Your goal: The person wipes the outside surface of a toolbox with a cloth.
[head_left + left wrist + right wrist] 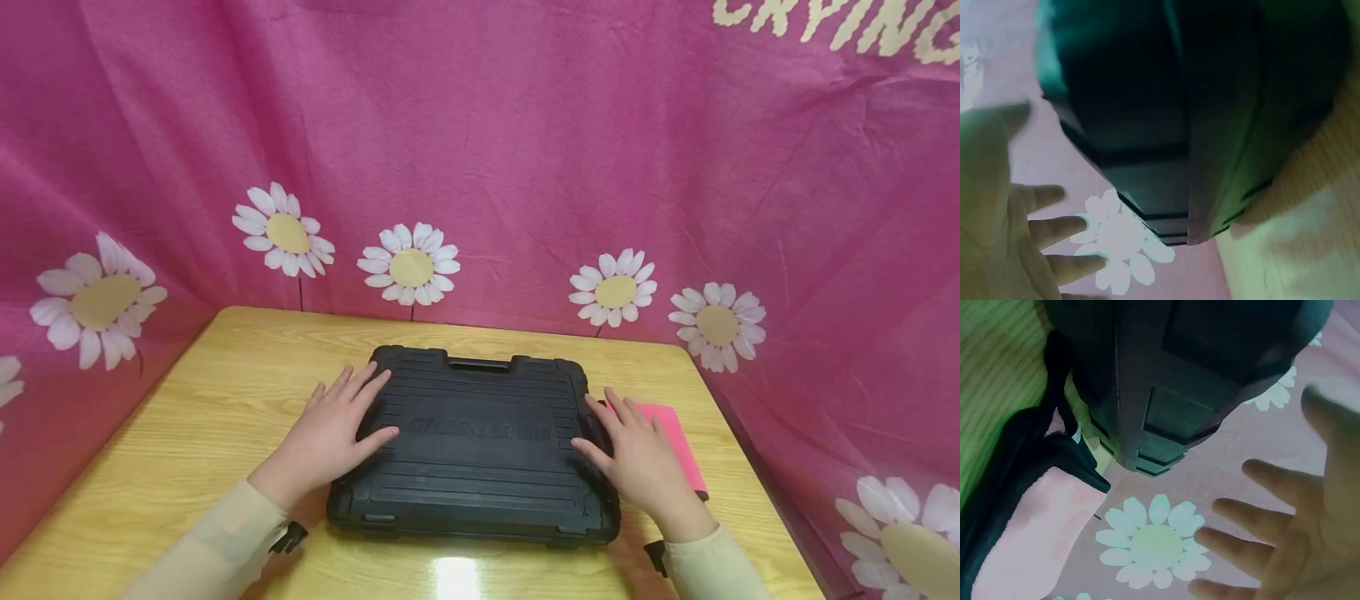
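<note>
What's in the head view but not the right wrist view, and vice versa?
Head only: the left hand, the handle of the black case, and lettering on the curtain.

Right wrist only: the palm side of the right hand and a black loop by the pink item.

Both: black case, right hand, pink item, table, and curtain with daisies.
</note>
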`<state>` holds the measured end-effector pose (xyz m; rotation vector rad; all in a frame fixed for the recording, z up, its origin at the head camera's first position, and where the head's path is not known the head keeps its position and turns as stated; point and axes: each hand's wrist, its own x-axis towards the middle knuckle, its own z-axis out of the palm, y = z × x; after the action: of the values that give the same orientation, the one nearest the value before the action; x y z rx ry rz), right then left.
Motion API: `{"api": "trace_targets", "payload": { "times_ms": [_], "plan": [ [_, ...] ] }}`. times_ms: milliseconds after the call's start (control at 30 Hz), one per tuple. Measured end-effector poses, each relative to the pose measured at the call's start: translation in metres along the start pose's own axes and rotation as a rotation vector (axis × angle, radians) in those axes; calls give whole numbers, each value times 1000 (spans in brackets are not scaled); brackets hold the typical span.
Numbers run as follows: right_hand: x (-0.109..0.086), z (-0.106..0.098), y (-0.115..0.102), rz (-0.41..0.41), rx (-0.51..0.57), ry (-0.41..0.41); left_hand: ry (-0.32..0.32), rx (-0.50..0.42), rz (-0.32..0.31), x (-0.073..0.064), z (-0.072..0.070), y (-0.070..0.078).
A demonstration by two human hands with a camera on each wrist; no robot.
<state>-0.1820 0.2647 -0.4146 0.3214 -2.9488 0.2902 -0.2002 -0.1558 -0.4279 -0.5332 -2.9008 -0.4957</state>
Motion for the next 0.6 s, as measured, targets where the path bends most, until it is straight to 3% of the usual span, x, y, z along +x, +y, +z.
{"api": "trace_targets", "payload": {
  "times_ms": [167, 333, 600],
  "plan": [
    [2, 3, 4, 31, 68, 107, 64, -121, -31, 1, 2, 0],
    [1, 5, 11, 64, 115, 153, 111, -199, -78, 0, 3, -1],
    [-3, 9, 27, 56, 102, 172, 107, -299, -174, -4, 11, -2]
  ]
}}
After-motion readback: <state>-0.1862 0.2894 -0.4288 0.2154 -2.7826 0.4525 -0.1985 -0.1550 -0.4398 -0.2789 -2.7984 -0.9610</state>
